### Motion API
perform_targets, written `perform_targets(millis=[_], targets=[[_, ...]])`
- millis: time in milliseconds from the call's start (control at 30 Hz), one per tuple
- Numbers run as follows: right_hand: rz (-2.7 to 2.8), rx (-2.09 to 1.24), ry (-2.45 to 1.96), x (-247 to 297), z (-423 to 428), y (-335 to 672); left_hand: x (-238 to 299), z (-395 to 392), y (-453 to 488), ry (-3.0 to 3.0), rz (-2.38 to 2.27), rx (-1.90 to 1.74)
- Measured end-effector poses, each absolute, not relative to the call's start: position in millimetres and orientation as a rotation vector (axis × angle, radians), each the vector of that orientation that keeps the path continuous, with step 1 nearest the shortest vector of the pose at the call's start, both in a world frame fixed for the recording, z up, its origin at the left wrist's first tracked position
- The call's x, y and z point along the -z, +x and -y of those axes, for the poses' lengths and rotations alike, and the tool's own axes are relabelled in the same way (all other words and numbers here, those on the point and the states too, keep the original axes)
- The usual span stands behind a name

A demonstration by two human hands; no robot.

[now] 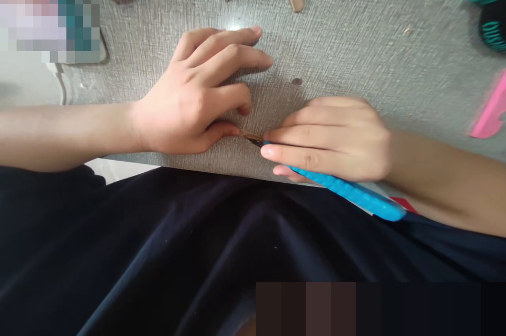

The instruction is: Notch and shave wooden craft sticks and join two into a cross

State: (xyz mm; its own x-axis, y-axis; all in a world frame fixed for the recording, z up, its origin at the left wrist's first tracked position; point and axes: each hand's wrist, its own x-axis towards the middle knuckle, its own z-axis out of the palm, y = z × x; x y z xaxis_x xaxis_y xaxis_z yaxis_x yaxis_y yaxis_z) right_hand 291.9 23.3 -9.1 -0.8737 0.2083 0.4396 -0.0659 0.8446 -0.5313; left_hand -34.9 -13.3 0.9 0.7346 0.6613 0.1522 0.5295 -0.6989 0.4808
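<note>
Gripping blue-handled tool (356, 194) in right hand (336, 138), fingers closed near its dark tip (256, 142). Thin wooden piece (249, 135) at tool's tip, over bench (356, 46). Left hand (193, 99) just beside tool's tip: fingers spread, thumb at wood's end; cannot tell whether grip pinches it. Risk: slipping tip could nick thumb; hard pressure might split thin wood.

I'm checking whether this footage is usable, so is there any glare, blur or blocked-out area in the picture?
Head view: small bright glare on the grey table beside the left hand; soft blur on the pink plastic piece at the right edge; pixelated blocks over the upper-left and lower-right corners; dark cloth nearly black in places; blue-handled knife fairly clear.
</note>
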Motion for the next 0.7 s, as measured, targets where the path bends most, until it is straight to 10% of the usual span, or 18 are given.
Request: perform_targets(millis=[433, 700], targets=[[2.453, -0.71, -0.037, 8.8, -16.9, 289.7, -15.5, 12.8, -17.5, 2.434, -1.013, -0.021], [2.464, -0.703, -0.07, 10.9, -16.3, 294.8, 4.9, 13.8, -22.7, 2.5, -0.929, -0.412]])
